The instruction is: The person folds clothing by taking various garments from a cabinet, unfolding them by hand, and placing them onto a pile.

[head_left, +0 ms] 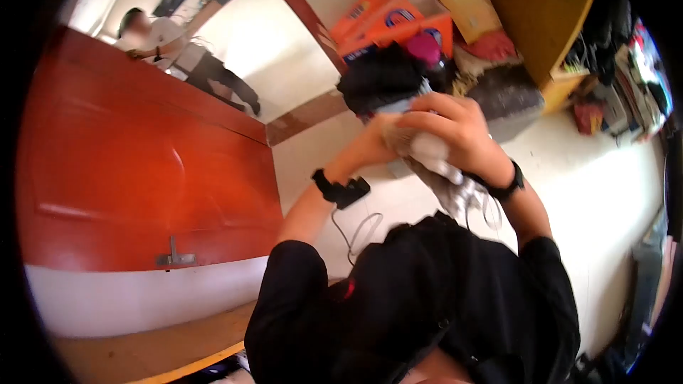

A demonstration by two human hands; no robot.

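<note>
Both of my hands meet in front of my chest around a pale, greyish bundle of cloth (442,183), whose loose end hangs toward my black shirt. My left hand (377,144) is closed on its upper left part, with a black device strapped at the wrist. From the right, my right hand (455,128) wraps over the top with curled fingers; a black band circles that wrist. A whitish rounded part (429,148) of the bundle shows between the hands. Thin cords hang near the bundle and below the left wrist.
An orange box (398,20), dark cloth (380,78) and a magenta item lie beyond my hands. A red door (142,163) stands at left, a person (167,39) behind it. A wooden cabinet (544,14) and piled goods (626,89) are at right.
</note>
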